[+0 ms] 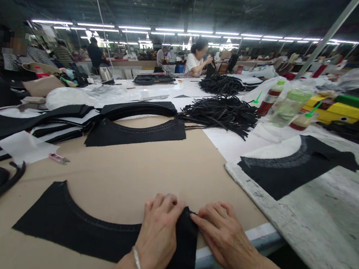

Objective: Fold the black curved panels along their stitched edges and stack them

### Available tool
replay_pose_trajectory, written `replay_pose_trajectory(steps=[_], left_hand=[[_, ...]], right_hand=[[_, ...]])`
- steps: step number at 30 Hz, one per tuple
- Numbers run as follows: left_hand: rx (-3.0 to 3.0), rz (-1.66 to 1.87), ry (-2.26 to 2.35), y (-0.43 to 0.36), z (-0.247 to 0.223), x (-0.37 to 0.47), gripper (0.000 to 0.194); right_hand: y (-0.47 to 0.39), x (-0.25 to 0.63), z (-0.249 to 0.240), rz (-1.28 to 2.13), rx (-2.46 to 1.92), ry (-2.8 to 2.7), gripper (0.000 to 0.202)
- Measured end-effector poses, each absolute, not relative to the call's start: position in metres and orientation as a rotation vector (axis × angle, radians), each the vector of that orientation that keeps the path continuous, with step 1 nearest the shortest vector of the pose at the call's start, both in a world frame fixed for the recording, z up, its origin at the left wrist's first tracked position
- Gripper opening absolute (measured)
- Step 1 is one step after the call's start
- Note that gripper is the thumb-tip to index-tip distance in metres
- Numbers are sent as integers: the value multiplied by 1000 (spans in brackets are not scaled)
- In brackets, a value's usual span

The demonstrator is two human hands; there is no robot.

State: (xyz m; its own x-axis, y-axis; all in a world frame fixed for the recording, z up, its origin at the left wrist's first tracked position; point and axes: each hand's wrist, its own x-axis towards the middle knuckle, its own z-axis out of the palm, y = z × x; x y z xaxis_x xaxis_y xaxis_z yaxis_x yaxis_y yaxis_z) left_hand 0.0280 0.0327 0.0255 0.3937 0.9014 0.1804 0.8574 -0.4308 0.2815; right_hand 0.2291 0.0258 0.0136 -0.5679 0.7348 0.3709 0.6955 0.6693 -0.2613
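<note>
A black fabric piece (96,237) with a curved cut-out along its upper edge lies flat on the tan board (169,168) in front of me. On the right part of the fabric rests my left hand (160,227), a bracelet at its wrist, fingers curled and thumb at the fabric's upper right corner. My right hand (225,230) pinches that same corner from the right side, fingers bent together. A matching black piece (137,134) lies farther back on the board. On the grey slab to the right is another one (286,164), its curved edge marked whitish.
Stacked black pieces (28,121) and pink-handled snips (59,159) are at the left. Black strips (221,111) lie in a heap at the back. Bottles (289,104) stand beside a yellow box (334,110). The slab (328,220) borders the right. A co-worker (196,61) works beyond.
</note>
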Motion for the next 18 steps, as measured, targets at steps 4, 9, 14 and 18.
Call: replay_pose_trajectory(steps=[4,9,14,18], left_hand=[[2361,618,1542,26,24,7,45],[2604,552,1366,11,7,2,51],[2758,530,1419,9,-2,5,53],[2815,489,1441,7,-3,5,55]], right_hand=[[27,231,17,159,-1160,-2367,27],[27,228,25,105,-1168,-2343,32],[29,214,31,112,-1097,-2449,39],[34,208,28,81,-1083,-2553,45]])
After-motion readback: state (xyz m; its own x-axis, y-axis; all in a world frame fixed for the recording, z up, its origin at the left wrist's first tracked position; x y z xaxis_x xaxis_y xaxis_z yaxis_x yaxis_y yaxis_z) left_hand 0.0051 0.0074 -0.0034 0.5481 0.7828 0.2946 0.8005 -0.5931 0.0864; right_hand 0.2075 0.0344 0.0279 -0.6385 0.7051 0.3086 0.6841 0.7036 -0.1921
